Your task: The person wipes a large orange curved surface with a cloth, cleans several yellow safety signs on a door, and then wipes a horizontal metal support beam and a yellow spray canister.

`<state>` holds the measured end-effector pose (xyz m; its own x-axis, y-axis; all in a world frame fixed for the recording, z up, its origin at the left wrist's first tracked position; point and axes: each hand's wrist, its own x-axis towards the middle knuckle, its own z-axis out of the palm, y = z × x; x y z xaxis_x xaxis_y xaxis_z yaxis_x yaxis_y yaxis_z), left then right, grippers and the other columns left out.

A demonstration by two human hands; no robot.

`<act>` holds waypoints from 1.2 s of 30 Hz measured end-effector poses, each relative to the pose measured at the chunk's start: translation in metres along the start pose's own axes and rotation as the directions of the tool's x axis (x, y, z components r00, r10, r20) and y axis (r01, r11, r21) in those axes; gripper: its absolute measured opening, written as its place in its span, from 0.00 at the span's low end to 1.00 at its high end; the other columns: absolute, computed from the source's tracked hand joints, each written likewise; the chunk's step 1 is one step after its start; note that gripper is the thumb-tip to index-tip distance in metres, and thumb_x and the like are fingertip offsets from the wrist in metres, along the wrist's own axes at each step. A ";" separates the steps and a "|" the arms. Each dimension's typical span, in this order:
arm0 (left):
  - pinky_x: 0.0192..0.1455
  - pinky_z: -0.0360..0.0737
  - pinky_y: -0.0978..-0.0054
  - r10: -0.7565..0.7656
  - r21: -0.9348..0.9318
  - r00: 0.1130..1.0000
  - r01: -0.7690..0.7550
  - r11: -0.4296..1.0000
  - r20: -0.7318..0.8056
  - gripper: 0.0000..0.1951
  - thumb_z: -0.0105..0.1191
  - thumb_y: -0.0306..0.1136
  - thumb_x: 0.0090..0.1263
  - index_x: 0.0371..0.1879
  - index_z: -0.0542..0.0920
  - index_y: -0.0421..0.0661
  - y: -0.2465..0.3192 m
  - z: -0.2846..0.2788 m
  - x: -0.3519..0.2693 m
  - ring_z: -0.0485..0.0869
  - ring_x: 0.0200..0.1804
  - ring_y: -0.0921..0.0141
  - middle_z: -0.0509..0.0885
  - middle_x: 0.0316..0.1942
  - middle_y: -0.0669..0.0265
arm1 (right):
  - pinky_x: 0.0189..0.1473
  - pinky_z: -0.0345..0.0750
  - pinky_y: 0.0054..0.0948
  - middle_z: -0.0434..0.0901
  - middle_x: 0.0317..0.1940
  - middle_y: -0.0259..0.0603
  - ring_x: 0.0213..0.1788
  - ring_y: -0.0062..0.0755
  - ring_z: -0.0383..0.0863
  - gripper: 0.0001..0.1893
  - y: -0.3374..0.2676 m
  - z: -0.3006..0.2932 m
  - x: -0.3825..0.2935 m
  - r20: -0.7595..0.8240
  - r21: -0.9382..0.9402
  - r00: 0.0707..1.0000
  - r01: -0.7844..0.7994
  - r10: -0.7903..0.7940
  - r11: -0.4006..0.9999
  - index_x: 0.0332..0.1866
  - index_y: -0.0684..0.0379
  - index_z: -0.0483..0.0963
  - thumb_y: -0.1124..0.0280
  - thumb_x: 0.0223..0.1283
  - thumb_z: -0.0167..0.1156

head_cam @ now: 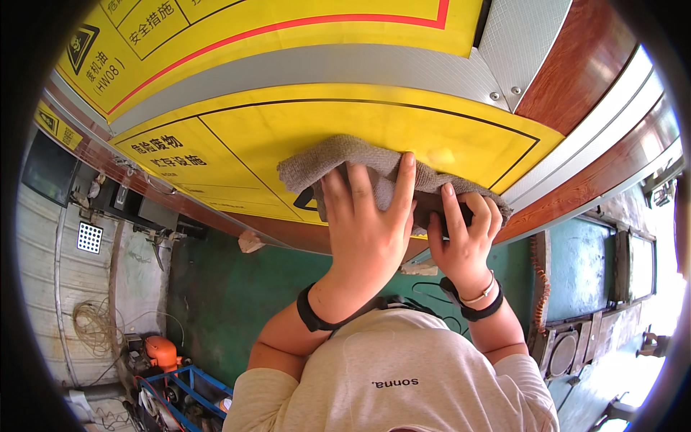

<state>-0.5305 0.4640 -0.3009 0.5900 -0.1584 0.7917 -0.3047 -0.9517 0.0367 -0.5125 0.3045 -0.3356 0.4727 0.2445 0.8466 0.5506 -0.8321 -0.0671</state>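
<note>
A grey-brown cloth [345, 154] lies bunched against a yellow sign panel [259, 129] with black lines and writing. My left hand [364, 216] presses the cloth with its fingers spread, one fingertip reaching over the cloth's upper edge. Close on its right, my right hand [467, 224] has its fingers on the cloth's right part, some of them bent over its lower portion. Beneath the cloth, part of a black mark on the sign shows; the rest is covered. Each wrist wears a black band, and the right one also has a bracelet.
Above the panel runs a silver metal frame [345, 67] with screws, below another yellow sign [302, 38]. Reddish-brown wood-look panels [577, 65] stand at the right. A green floor [227, 302] lies below; at the lower left are a blue metal frame [189, 405] and an orange machine [162, 351].
</note>
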 end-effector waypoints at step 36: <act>0.54 0.69 0.38 0.063 0.083 0.998 -0.062 0.995 -0.016 0.31 0.59 0.31 0.60 0.67 0.69 0.51 -0.009 0.003 -0.001 0.65 0.56 0.28 0.62 0.57 0.34 | 0.62 0.60 0.65 0.65 0.64 0.52 0.63 0.61 0.66 0.31 0.006 0.017 -0.028 0.105 -0.050 0.994 0.032 -0.027 0.998 0.62 0.52 0.71 0.65 0.47 0.65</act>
<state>-0.5259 0.4724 -0.3034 0.5571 -0.2141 0.8024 -0.2774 -0.9587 -0.0632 -0.5110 0.3014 -0.3690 0.5270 0.3175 0.7883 0.5307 -0.8474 -0.0135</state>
